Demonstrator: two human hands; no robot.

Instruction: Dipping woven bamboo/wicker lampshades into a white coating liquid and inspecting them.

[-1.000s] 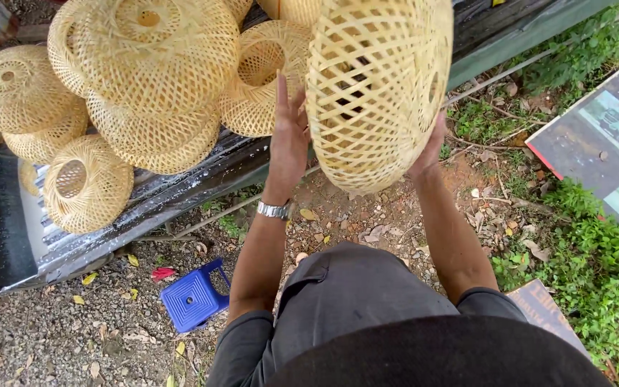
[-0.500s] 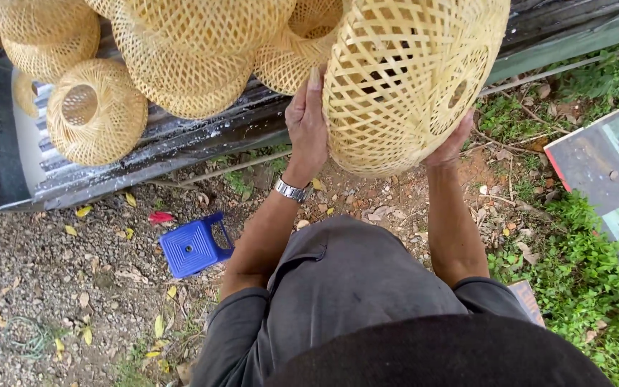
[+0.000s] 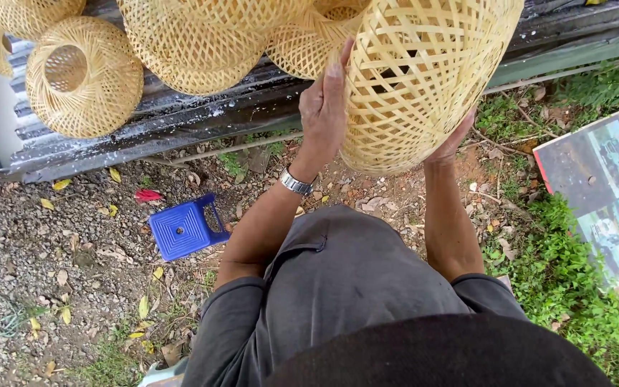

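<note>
I hold a large woven bamboo basket, dome-shaped and pale yellow, up in front of me. My left hand lies flat against its left side, fingers pointing up, a metal watch on the wrist. My right hand cups its lower right side, mostly hidden behind the weave. More woven baskets of the same kind lie piled on a corrugated metal sheet behind it.
A small blue plastic stool stands on the gravel at lower left. A round basket with an open hole rests at upper left. A printed board lies in the grass on the right.
The view has tilted down and shifted, so the basket sits higher in frame. My left hand has slid up along the basket's side; both hands still hold it.
</note>
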